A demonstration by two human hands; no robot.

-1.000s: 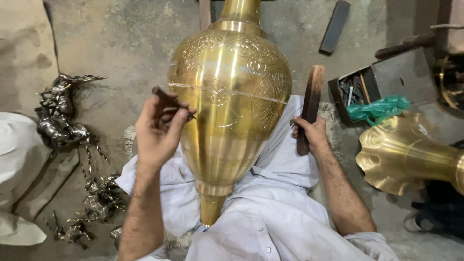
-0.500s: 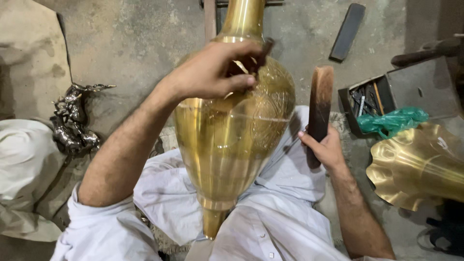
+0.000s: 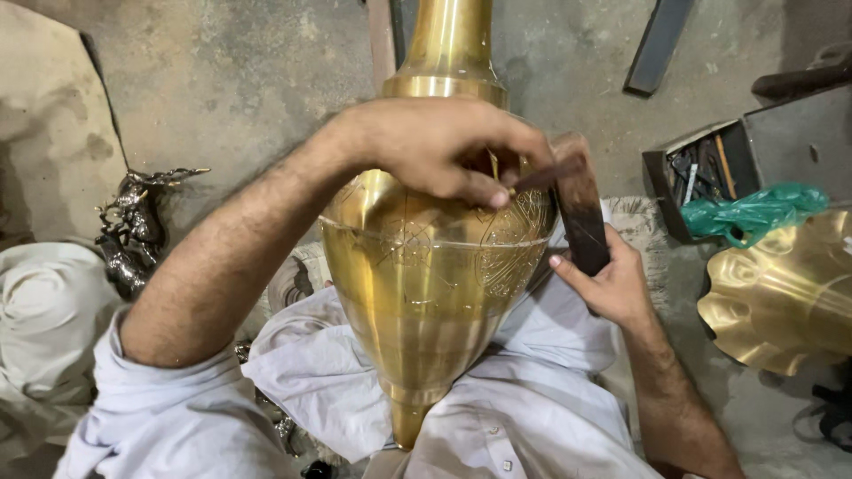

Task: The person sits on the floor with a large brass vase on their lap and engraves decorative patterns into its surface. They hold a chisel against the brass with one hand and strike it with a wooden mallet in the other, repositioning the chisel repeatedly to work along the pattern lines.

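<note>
Brass vase [image 3: 426, 293]: a large engraved brass vessel is laid across the lap, its narrow foot pointed toward the body and its long neck pointed away over the floor.
Left hand [image 3: 444, 151]: it is reached across the shoulder of the vase, and the fingers are pinched around a thin dark tool [image 3: 532, 177], whose tip is set against the engraved band.
Right hand [image 3: 608, 284]: it is closed around the lower end of a dark wooden block [image 3: 581, 213], which is held upright just beside the right flank of the vase, its upper end near the thin tool.
Lap: pale cloth [image 3: 532, 390] is spread under the vase.
Floor [image 3: 222, 71]: bare, stained concrete is seen all around.
Left of the body: a small dark metal figurine [image 3: 133, 222] is stood beside a pale bundle [image 3: 44, 310].
Right of the body: an open box of tools [image 3: 701, 173], a crumpled green plastic bag [image 3: 754, 208] and a second brass piece with a scalloped edge [image 3: 781, 293] are placed well apart from the hands.
Far edge: a dark flat bar [image 3: 657, 44] is laid on the floor.
</note>
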